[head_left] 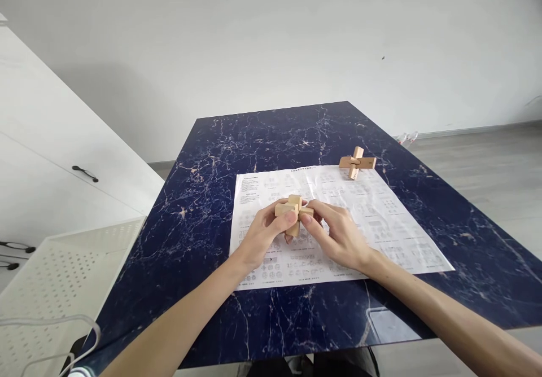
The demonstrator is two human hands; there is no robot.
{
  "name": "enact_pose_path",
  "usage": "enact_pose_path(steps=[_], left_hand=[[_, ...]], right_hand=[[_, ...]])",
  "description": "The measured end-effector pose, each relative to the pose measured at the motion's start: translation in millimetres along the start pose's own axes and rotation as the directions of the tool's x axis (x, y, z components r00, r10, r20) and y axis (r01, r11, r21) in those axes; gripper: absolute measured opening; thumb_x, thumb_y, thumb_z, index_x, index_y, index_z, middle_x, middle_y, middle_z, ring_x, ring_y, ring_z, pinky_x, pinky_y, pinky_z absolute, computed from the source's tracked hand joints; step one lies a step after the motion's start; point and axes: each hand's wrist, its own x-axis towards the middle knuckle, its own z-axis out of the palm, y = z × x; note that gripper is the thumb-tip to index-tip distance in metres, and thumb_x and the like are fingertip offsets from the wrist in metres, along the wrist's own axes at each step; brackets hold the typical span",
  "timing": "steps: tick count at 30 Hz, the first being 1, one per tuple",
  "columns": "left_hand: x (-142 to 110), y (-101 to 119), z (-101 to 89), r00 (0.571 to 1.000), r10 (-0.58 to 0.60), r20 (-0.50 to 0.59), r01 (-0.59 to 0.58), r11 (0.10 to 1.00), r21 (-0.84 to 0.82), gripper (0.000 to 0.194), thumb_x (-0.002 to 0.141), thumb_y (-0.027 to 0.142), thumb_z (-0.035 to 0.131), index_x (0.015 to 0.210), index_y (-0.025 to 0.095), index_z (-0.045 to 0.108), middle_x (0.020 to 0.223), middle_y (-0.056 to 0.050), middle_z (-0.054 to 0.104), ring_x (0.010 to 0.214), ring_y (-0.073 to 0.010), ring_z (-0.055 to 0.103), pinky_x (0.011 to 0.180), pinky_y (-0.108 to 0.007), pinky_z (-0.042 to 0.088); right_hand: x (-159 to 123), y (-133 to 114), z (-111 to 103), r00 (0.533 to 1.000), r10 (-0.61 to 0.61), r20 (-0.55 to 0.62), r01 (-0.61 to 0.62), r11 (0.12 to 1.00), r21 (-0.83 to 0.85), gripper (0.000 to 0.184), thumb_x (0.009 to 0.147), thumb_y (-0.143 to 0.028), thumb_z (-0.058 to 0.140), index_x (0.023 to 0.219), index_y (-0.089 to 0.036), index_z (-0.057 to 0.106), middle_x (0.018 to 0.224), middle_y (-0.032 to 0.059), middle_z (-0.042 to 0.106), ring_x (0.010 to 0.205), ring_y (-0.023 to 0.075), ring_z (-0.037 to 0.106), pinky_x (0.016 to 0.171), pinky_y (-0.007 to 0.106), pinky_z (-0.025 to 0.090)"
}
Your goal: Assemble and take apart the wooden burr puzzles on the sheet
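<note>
A pale wooden burr puzzle (pixel 288 210) of crossed blocks is held between both hands, above a printed instruction sheet (pixel 398 224). My left hand (pixel 263 231) grips its left side, the thumb pressed on the front block. On the other side, my right hand (pixel 339 233) pinches a block that sticks out to the right. Fingers hide the back of the puzzle. A second wooden cross-shaped puzzle (pixel 357 163), made of interlocked pieces, rests at the sheet's far right corner, away from both hands.
The sheet lies on a dark blue marble-patterned table (pixel 254 140). At the left stand a white perforated chair or stand (pixel 55 275) and white cabinets (pixel 51 123); a white cable (pixel 84 320) loops near the table's front left corner. A pale wall rises beyond.
</note>
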Motion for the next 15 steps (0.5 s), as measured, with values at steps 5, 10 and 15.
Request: enact_pose_path(steps=[5, 10, 15], left_hand=[[0.3, -0.6, 1.5, 1.0, -0.01, -0.008, 0.01, 1.0, -0.024, 0.041, 0.096, 0.061, 0.066, 0.098, 0.02, 0.076, 0.073, -0.002, 0.06, 0.064, -0.0158, 0.055, 0.062, -0.033, 0.056], [0.4, -2.7, 1.1, 1.0, -0.022, -0.016, 0.021, 1.0, -0.011, 0.041, 0.094, 0.06, 0.069, 0.104, 0.02, 0.073, 0.087, -0.006, 0.067, 0.075, -0.0191, 0.062, 0.066, -0.034, 0.058], [0.9, -2.4, -1.0, 1.0, 0.013, -0.023, -0.012, 1.0, 0.026, 0.044, 0.095, 0.062, 0.07, 0.102, 0.019, 0.072, 0.09, -0.005, 0.067, 0.078, -0.0179, 0.062, 0.072, -0.033, 0.054]], right_hand=[[0.3, 2.6, 1.5, 0.993, 0.101, 0.067, -0.105, 0.993, 0.062, 0.043, 0.11, -0.051, 0.043, 0.078, -0.024, 0.049, 0.068, -0.0018, 0.049, 0.06, 0.0159, 0.043, 0.06, 0.033, 0.033], [-0.6, 2.1, 5.2, 0.986, 0.159, 0.057, -0.165, 0.98, 0.111, 0.045, 0.109, -0.054, 0.044, 0.075, -0.024, 0.046, 0.066, -0.0026, 0.045, 0.06, 0.0158, 0.041, 0.06, 0.033, 0.032], [0.0, 0.7, 9.8, 0.971, 0.236, 0.039, -0.239, 0.955, 0.174, 0.046, 0.107, -0.054, 0.046, 0.072, -0.024, 0.041, 0.066, -0.0035, 0.04, 0.061, 0.0153, 0.036, 0.059, 0.032, 0.031]])
